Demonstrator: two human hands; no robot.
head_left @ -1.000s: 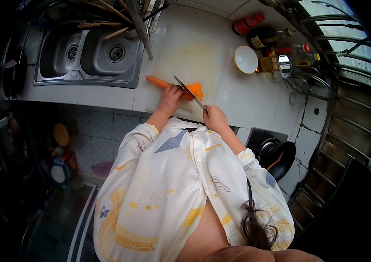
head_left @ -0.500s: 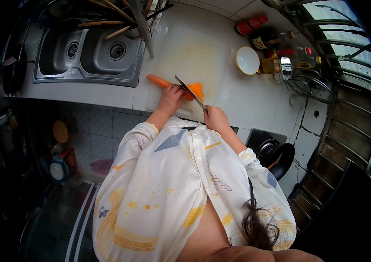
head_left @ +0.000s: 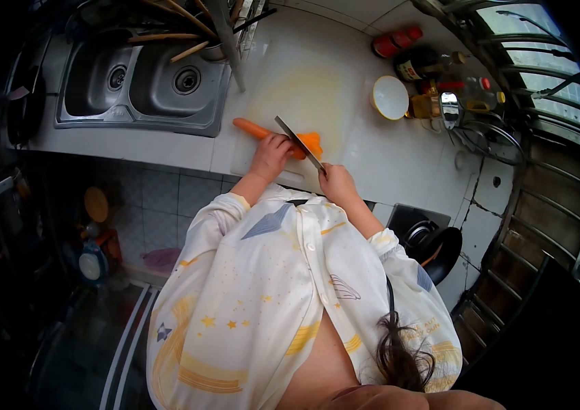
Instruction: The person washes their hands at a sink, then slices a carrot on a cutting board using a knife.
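An orange carrot point(head_left: 250, 127) lies on a pale, yellow-stained cutting board point(head_left: 317, 82) on the counter. My left hand point(head_left: 271, 157) grips the carrot near its cut end, fingers bent over it beside the blade. In my right hand point(head_left: 335, 182) is the handle of a kitchen knife point(head_left: 295, 139), its blade slanting up and to the left across the carrot. Cut carrot slices point(head_left: 312, 142) lie in a small pile on the blade's right side. The blade partly hides the cut end of the carrot.
A double steel sink point(head_left: 216, 127) is left of the board. To the right stand a white bowl point(head_left: 390, 98), a red-capped jar point(head_left: 397, 42), several sauce and oil bottles point(head_left: 430, 65) and a glass lid point(head_left: 491, 141). A black pan point(head_left: 445, 256) sits on a stove at lower right.
The whole view has shifted slightly, with everything a little further right and down. Both hands, the knife and the carrot keep nearly the same places relative to the board.
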